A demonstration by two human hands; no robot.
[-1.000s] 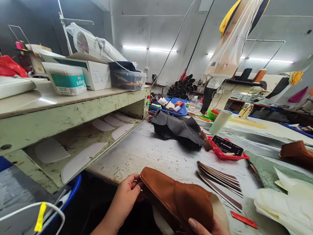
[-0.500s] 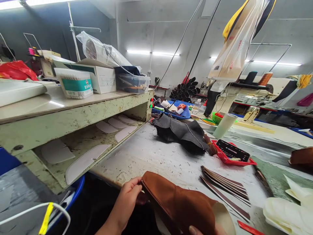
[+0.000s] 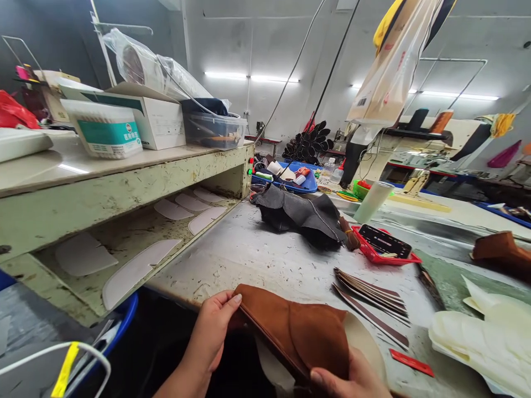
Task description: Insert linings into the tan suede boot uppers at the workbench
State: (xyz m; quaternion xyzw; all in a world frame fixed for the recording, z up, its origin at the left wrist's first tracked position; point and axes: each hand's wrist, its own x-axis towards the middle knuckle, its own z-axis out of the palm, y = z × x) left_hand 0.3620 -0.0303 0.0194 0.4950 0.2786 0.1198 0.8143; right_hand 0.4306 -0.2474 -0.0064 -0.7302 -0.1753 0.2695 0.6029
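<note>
A brown leather piece point(image 3: 298, 326), seamed across its middle and with a cream lining showing at the right, is stretched between my two hands at the table's near edge. My left hand point(image 3: 215, 323) pinches its far left corner between thumb and fingers. At the lower right my right hand point(image 3: 348, 378) grips the near end, thumb on top; its other fingers are mostly hidden. Beyond the leather lies a crumpled black leather piece point(image 3: 296, 215). Several thin brown strips point(image 3: 371, 298) lie to the right of it, near a small red flat piece point(image 3: 411, 362).
A red tray point(image 3: 373, 255) holds a phone point(image 3: 385, 241). At left, a shelf unit point(image 3: 124, 190) carries pale cut pieces point(image 3: 136, 271) below and a cotton-swab tub point(image 3: 105, 130) on top. Cream sheets point(image 3: 477, 337) lie right; a sewing machine point(image 3: 415, 179) stands behind.
The view has shifted slightly, so the surroundings sit further left and higher. My right hand has come further into view on the leather, and its right end looks more folded.
</note>
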